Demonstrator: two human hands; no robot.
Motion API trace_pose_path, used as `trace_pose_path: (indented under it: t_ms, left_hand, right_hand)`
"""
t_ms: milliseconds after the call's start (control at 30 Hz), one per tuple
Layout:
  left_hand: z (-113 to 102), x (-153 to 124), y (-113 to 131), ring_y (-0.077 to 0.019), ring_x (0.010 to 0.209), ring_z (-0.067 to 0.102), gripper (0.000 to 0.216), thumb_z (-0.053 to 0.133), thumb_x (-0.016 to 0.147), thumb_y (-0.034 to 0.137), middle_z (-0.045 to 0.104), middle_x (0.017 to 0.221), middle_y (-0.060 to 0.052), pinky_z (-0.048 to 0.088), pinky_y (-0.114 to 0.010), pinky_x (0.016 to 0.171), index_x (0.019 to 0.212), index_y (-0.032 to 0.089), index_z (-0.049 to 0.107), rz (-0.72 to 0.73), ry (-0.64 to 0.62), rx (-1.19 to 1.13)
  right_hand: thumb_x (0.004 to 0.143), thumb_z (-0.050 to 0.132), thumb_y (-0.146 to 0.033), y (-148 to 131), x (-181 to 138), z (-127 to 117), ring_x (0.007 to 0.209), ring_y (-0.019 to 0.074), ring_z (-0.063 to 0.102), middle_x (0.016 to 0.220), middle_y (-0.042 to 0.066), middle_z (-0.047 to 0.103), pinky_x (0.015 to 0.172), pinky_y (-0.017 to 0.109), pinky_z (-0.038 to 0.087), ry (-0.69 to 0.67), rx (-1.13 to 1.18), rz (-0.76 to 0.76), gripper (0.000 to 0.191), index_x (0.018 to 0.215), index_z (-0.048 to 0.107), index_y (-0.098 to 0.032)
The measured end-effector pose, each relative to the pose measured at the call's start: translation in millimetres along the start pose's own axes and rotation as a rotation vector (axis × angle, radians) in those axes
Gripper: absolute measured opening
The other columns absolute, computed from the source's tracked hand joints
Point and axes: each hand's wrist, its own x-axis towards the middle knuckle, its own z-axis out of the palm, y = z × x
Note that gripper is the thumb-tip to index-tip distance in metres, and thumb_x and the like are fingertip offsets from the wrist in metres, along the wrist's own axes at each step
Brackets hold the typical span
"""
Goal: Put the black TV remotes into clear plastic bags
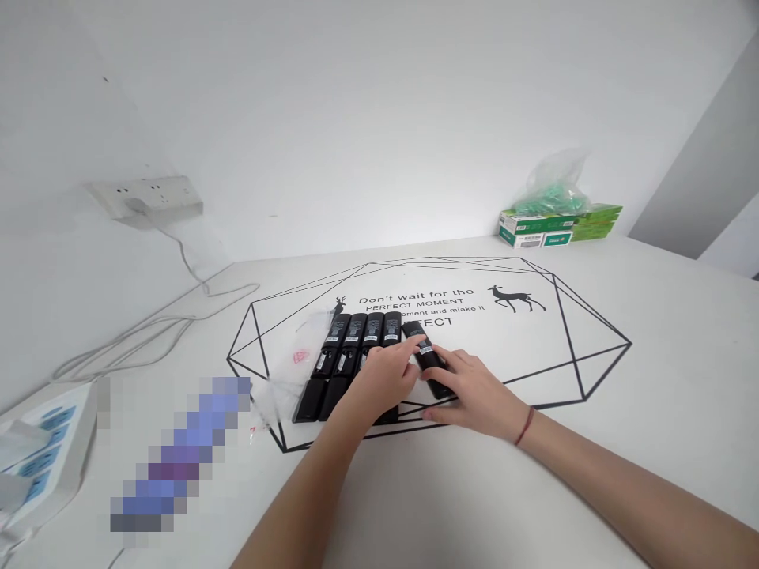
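Plastic remotes (373, 327), crinkled clear plastic bag (558, 167), smooth tabletop (681, 411)

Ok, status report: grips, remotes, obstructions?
Left grip: fingertip on separate black remote. Right grip: against its right side. Four more remotes lined up left of it. Left forearm partly hiding them.

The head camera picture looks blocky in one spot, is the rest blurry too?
Head view: the bluish patch at left is blocky; head view: the big lettering looks fairly sharp; head view: the black remotes carry writing too tiny to read.
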Motion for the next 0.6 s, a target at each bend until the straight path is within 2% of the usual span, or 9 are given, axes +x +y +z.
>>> trace_pose_path:
  t_ms: [67, 133, 200, 300, 367, 467, 533, 600]
  left_hand:
    - [0, 0, -2, -0.017, 0.1, 0.063, 0.046, 0.037, 0.083, 0.012, 0.067, 0.114, -0.007, 0.045, -0.031, 0.091, 0.126, 0.02, 0.052, 0.01, 0.041, -0.023]
    - [1, 1, -4, -0.0167, 0.105, 0.062, 0.042, 0.037, 0.084, 0.012, 0.067, 0.116, -0.006, 0.045, -0.03, 0.094, 0.12, 0.02, 0.057, 0.018, 0.059, -0.036]
    - [2, 2, -5, -0.0168, 0.107, 0.061, 0.04, 0.036, 0.084, 0.011, 0.068, 0.115, -0.005, 0.044, -0.03, 0.095, 0.114, 0.02, 0.061, 0.021, 0.072, -0.039]
    - [7, 4, -7, -0.0175, 0.103, 0.064, 0.038, 0.036, 0.085, 0.013, 0.07, 0.11, -0.004, 0.047, -0.03, 0.092, 0.109, 0.021, 0.064, -0.001, 0.105, -0.049]
    - [11, 5, -7, -0.0182, 0.099, 0.064, 0.036, 0.037, 0.086, 0.016, 0.071, 0.107, -0.004, 0.048, -0.031, 0.09, 0.107, 0.021, 0.065, -0.026, 0.121, -0.065]
    - [15, 6, -6, -0.0194, 0.098, 0.064, 0.032, 0.039, 0.087, 0.019, 0.071, 0.105, -0.006, 0.047, -0.031, 0.088, 0.102, 0.019, 0.067, -0.052, 0.106, -0.085]
    - [14, 6, -3, -0.0197, 0.094, 0.064, 0.03, 0.039, 0.087, 0.022, 0.071, 0.099, -0.007, 0.046, -0.03, 0.085, 0.101, 0.018, 0.066, -0.067, 0.109, -0.106]
    - [12, 6, 1, -0.0191, 0.081, 0.063, 0.03, 0.037, 0.09, 0.028, 0.07, 0.084, -0.006, 0.046, -0.03, 0.076, 0.097, 0.019, 0.064, -0.099, 0.131, -0.146]
  right_hand:
    - [0.084, 0.057, -0.037, 1, 1, -3, 0.095, 0.0262, 0.054, 0.123, 0.011, 0.054, 0.082, 0.043, 0.046, 0.015, 0.024, 0.015, 0.022, 0.101, 0.064, -0.024]
    - [0.087, 0.049, -0.025, 2, 2, -8, 0.085, 0.0224, 0.054, 0.111, 0.009, 0.059, 0.078, 0.038, 0.045, 0.023, 0.054, 0.018, 0.016, 0.096, 0.061, -0.022]
    - [0.086, 0.042, -0.017, 5, 2, -14, 0.08, 0.0214, 0.054, 0.098, 0.007, 0.061, 0.074, 0.035, 0.044, 0.033, 0.089, 0.051, 0.021, 0.099, 0.057, -0.022]
    - [0.085, 0.035, -0.014, 12, 1, -21, 0.074, 0.0214, 0.056, 0.081, 0.003, 0.061, 0.068, 0.034, 0.042, 0.062, 0.191, 0.193, 0.029, 0.108, 0.052, -0.022]
    - [0.085, 0.036, -0.017, 18, 1, -20, 0.068, 0.0208, 0.055, 0.074, 0.001, 0.059, 0.066, 0.034, 0.041, 0.093, 0.362, 0.334, 0.027, 0.105, 0.052, -0.023]
    - [0.087, 0.038, -0.029, 24, 4, -14, 0.064, 0.0203, 0.058, 0.073, 0.001, 0.057, 0.061, 0.034, 0.044, 0.139, 0.775, 0.512, 0.018, 0.097, 0.051, -0.024]
    - [0.089, 0.038, -0.039, 23, 5, -8, 0.066, 0.0202, 0.061, 0.076, 0.002, 0.06, 0.061, 0.034, 0.046, 0.163, 0.973, 0.53, 0.021, 0.099, 0.048, -0.023]
    - [0.088, 0.043, -0.047, 18, 6, -4, 0.068, 0.0194, 0.061, 0.081, 0.003, 0.063, 0.065, 0.035, 0.048, 0.191, 1.089, 0.457, 0.028, 0.103, 0.045, -0.023]
